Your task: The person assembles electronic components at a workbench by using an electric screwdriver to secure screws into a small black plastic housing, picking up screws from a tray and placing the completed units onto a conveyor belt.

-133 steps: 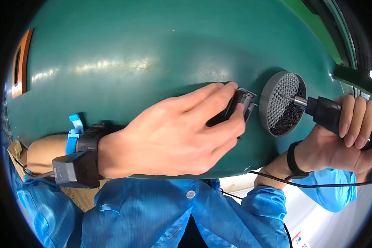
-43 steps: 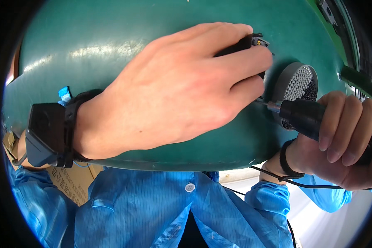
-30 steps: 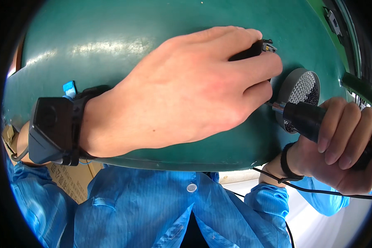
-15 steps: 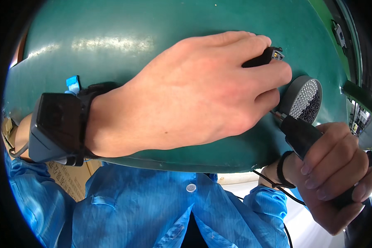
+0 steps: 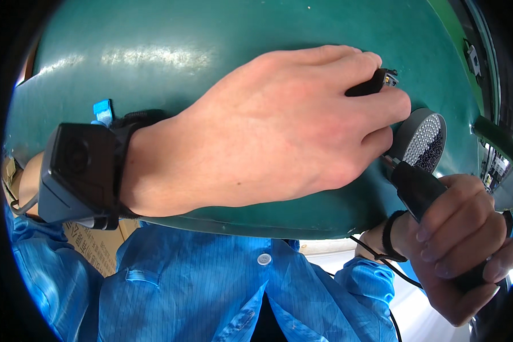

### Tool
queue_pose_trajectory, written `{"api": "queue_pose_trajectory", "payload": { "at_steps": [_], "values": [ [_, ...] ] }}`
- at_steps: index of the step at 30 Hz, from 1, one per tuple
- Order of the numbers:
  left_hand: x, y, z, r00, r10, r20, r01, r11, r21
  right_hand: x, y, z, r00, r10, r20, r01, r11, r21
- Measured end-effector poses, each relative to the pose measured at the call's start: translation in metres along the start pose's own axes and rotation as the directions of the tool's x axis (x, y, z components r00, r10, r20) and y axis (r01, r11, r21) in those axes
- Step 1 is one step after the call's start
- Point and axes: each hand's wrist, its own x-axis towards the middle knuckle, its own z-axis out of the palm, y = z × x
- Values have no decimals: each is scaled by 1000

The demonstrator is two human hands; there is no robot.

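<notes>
My left hand (image 5: 296,125) reaches across the green table, its back up and its fingers curled round a small black part (image 5: 368,86). One end of that part, with bits of metal, pokes out between the fingers; the rest is hidden. In my right hand (image 5: 464,242), at the lower right, is a black power screwdriver (image 5: 419,189), gripped by its body. Its metal tip points up and left and ends close to my left fingertips. Whether the tip touches the part is hidden behind the left hand.
Just right of the left fingers stands a round grey dish (image 5: 403,134) with a dotted plate and many tiny black pieces, perhaps screws. A cable (image 5: 402,273) runs by my right wrist. The green table's (image 5: 256,228) near edge meets my blue jacket. A cardboard box (image 5: 100,245) is below left.
My left hand, with the black part in it, has shifted slightly right and down in the picture. The right hand and screwdriver have hardly moved.
</notes>
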Motion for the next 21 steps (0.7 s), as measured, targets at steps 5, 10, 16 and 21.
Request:
{"api": "queue_pose_trajectory", "payload": {
  "at_steps": [5,10,16,21],
  "values": [
    [0,0,-3,1000,-7,25,8,1000,-10,2,4,11,992,-3,-127,5,1000,12],
    [-2,-2,-1,1000,5,13,-5,1000,3,4,20,21,957,-70,-280,76,997,10],
    [-3,-1,1,1000,1,13,0,1000,-17,6,25,31,924,-112,-365,121,993,2],
    [-2,-3,-4,999,31,8,-31,999,-22,2,22,28,860,-168,-482,198,980,10]
  ]
}}
